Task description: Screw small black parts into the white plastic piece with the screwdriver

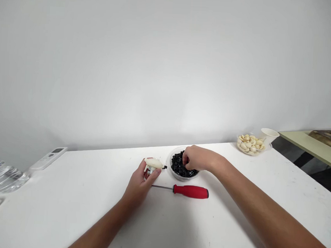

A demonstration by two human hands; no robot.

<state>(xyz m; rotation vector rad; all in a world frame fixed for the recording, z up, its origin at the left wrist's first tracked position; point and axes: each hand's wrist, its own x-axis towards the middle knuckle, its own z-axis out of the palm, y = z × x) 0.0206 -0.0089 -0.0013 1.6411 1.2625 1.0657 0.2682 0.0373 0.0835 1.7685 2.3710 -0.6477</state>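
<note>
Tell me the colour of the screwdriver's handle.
The handle is red, seen in the head view.

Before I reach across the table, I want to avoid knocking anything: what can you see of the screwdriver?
The screwdriver lies flat on the white table, just nearer the viewer than the bowl of black pieces. Its thick red handle, plastic or rubber by its look, points right and has a dark end. The thin metal-looking shaft runs left until the left hand hides its tip; contact there is unclear.

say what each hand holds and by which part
The left hand holds a cream oval piece with a metal part, thumb low on its right, fingers round its left side. Whether the right hand, reaching into the bowl, grips anything cannot be told.
</note>
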